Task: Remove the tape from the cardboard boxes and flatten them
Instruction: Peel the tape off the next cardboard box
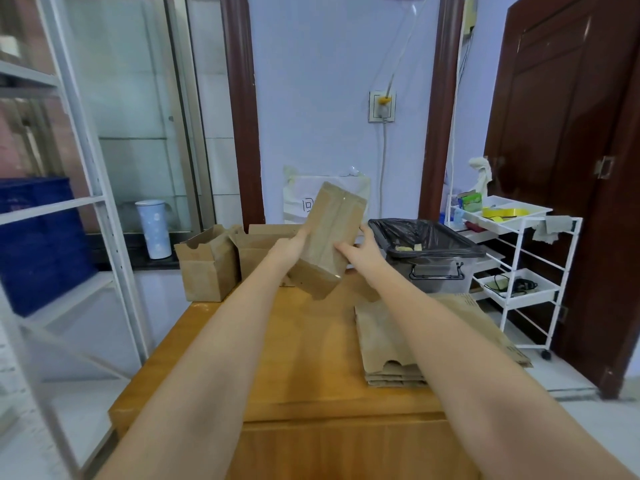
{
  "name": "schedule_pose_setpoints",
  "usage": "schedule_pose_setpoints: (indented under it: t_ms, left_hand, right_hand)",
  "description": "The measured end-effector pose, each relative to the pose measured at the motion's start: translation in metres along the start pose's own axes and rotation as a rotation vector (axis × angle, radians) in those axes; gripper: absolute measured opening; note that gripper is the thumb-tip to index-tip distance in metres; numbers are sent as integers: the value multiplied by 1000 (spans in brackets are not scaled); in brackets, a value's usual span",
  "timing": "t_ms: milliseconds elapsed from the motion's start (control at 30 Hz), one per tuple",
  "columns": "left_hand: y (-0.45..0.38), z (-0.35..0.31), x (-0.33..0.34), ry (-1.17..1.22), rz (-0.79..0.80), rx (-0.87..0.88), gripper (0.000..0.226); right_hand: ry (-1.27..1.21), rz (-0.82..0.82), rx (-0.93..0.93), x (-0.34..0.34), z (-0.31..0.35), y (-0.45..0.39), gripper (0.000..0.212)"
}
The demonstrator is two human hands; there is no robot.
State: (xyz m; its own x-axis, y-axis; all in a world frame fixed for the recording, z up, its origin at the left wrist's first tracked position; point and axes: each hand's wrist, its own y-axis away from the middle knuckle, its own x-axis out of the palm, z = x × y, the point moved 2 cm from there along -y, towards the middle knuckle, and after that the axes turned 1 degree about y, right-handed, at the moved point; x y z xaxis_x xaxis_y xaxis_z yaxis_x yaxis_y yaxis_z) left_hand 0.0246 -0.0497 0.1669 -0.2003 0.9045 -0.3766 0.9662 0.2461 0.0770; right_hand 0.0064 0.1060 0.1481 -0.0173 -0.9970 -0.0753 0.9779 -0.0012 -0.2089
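Both hands hold one sealed cardboard box [329, 237] tilted above the surface [277, 358] at 12 o'clock: left hand [289, 249] grips its side, right hand [362, 252] fingers lie on its face. Best pick the clear tape [337, 233] end first.

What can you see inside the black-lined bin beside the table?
Inside the black-lined bin, two small pale yellowish scraps lie on the liner, possibly tape bits. The bin's near wall hides the bottom, so anything deeper cannot be seen.
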Motion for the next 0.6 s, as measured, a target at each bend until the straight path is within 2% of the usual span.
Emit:
schedule_pose_setpoints:
  t_ms: [167, 400, 600]
  left_hand:
    - [15, 3, -15, -226, 115, -137, 82]
    - [11, 30, -14, -367, 173, -210, 80]
    - [6, 60, -16, -377, 154, -235, 70]
  right_hand:
    - [173, 16, 80, 2, -7, 1, 54]
    - [289, 143, 191, 16, -27, 4, 41]
    - [386, 272, 189, 28, -43, 10, 48]
